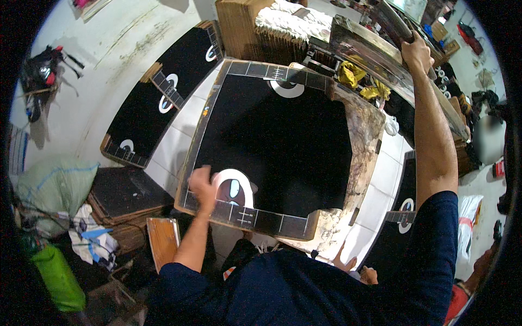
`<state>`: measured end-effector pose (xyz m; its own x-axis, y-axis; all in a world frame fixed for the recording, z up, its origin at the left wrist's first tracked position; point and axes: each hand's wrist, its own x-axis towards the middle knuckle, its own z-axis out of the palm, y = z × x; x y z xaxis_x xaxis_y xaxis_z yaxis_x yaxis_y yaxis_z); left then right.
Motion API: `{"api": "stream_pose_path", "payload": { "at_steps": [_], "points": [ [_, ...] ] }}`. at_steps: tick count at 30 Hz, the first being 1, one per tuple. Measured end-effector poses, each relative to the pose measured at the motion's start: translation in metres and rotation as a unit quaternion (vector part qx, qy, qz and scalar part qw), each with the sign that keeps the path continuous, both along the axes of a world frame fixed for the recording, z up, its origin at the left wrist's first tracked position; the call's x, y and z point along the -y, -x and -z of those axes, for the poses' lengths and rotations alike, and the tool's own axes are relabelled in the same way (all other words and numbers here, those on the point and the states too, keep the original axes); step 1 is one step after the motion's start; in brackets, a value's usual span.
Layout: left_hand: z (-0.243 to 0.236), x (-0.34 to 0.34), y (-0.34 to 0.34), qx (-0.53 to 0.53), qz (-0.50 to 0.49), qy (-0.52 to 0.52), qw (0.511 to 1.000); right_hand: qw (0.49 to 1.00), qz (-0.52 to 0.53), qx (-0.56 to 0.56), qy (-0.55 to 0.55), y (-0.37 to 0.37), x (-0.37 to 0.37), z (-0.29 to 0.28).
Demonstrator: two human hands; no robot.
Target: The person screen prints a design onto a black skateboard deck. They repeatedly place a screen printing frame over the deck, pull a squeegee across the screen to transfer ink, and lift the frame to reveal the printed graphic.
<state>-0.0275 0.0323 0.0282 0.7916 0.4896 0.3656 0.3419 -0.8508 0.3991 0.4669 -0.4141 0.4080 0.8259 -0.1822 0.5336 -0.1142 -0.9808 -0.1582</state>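
Before me lies a black panel (pixel 277 141) on a board, with dark marked strips along its near and far ends. It bears a large white ring with a brown and pale blue eye print (pixel 235 187) at the near left and another white ring (pixel 288 91) at the far end. My left hand (pixel 202 187) is over the panel's near left edge, beside the eye print; motion smears its fingers. At the upper right, my raised right hand (pixel 417 51) is closed around the dark upper bar of a tilted wooden frame (pixel 375 46).
More black panels (pixel 185 60) with white rings lie at the left, and another panel (pixel 405 190) at the right. Yellow cloths (pixel 350 75) hang by the frame. A pale sack (pixel 57 182) and green bag (pixel 57 277) stand lower left. Another person's hand (pixel 368 275) shows below right.
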Motion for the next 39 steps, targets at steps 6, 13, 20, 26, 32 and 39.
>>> {"api": "stream_pose_path", "payload": {
  "at_steps": [6, 13, 20, 26, 32, 39],
  "points": [
    [0.056, -0.137, 0.041, -0.130, -0.200, 0.201, 0.950, 0.999, 0.028, 0.028, 0.015, -0.013, 0.011, 0.008],
    [0.038, -0.106, 0.042, -0.021, -0.138, 0.374, 0.917, 0.995, -0.030, 0.085, -0.037, 0.012, -0.002, -0.002],
    [0.069, -0.040, -0.011, -0.094, -0.076, 0.461, 0.879, 0.996, 0.000, 0.070, -0.052, 0.045, -0.038, -0.015],
    [0.058, -0.037, 0.002, -0.142, -0.041, 0.461, 0.875, 0.996, 0.016, 0.070, -0.052, 0.035, -0.027, -0.010],
    [0.044, -0.054, 0.025, -0.121, 0.067, 0.516, 0.845, 0.995, 0.010, 0.082, -0.060, 0.032, -0.020, -0.013],
    [0.036, -0.042, 0.027, -0.155, 0.008, 0.476, 0.866, 0.992, -0.006, 0.105, -0.070, 0.018, -0.030, -0.024]
  ]
}}
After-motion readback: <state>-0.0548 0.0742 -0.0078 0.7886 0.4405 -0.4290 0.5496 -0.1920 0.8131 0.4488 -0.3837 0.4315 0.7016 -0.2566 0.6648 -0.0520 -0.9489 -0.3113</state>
